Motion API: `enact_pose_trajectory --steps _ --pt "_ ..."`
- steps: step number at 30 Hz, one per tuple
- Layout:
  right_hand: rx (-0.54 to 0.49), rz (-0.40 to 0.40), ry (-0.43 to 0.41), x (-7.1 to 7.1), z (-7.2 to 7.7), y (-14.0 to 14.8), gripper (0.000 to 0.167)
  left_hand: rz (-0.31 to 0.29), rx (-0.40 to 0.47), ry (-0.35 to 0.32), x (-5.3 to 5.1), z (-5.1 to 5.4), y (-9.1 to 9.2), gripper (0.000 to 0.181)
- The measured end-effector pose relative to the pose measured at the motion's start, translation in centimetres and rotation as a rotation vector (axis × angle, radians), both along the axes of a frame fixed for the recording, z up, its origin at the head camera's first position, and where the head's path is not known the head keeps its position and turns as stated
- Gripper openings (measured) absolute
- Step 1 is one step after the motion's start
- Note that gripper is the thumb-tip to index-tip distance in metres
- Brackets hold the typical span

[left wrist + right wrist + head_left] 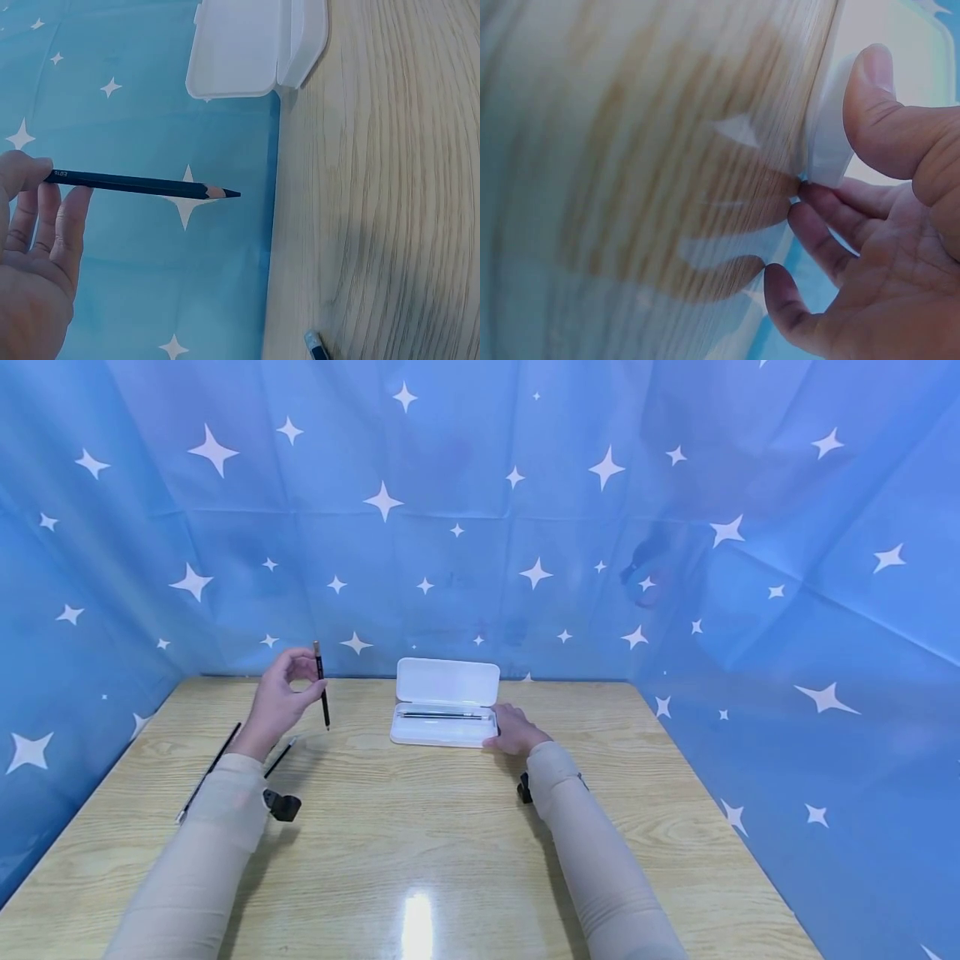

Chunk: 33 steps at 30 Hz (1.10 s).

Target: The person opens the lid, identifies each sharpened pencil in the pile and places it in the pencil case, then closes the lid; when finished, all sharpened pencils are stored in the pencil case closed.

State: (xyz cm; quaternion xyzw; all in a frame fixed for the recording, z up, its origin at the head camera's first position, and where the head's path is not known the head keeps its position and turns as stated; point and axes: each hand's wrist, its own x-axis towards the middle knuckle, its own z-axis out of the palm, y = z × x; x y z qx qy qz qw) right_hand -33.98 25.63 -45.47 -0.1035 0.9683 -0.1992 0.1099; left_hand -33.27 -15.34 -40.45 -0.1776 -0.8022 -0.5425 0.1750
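Observation:
My left hand [281, 697] pinches a dark pencil [322, 693] above the table's far left part, its sharpened tip pointing down. The left wrist view shows this pencil [127, 181] between thumb and fingertips, clear of the tabletop. An open white pencil case [444, 735] stands at the back middle, lid raised, with at least one dark pencil [441, 716] lying lengthwise inside. At its right end my right hand [514, 731] holds the case. In the right wrist view the thumb [877, 97] lies along the case wall, with bent fingers [840, 217] at the side, touching the table.
Two more dark pencils lie on the wooden table [360, 843] at the left: a long one [208, 772] near the left edge and another [281, 756] partly hidden by my left arm. A blue star-patterned cloth [465, 585] hangs behind and along both sides.

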Motion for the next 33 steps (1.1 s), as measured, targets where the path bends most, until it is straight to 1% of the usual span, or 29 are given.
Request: enact_pose_trajectory --steps 2,8,9,11,16,23,26,33 --pt "-0.004 0.002 0.0 0.1 0.0 0.0 0.075 -0.007 0.005 -0.008 0.2 0.2 0.3 0.044" --pt "-0.013 -0.004 0.004 0.0 -0.1 -0.1 0.072 -0.037 0.011 -0.029 2.3 2.1 1.4 0.042" --pt "-0.011 -0.005 0.003 0.0 -0.1 -0.1 0.072 -0.041 0.012 -0.029 2.5 2.3 1.5 0.042" --pt "-0.006 -0.006 0.005 0.0 -0.1 -0.1 0.072 -0.046 0.018 -0.023 1.9 1.8 1.5 0.042" --pt "-0.003 0.005 0.01 -0.1 -0.1 0.0 0.072 -0.038 0.022 0.009 -0.1 -0.1 1.3 0.043" --pt "0.0 0.011 0.007 0.0 -0.2 0.1 0.073 -0.052 0.014 0.032 -0.6 -0.2 2.1 0.041" --pt "0.002 0.007 0.0 -0.1 -0.1 0.1 0.074 -0.063 0.023 0.031 -0.9 -0.2 2.5 0.041" --pt "0.013 0.0 -0.006 -0.2 -0.2 0.1 0.075 -0.06 0.033 0.02 -1.2 -0.5 3.3 0.041"
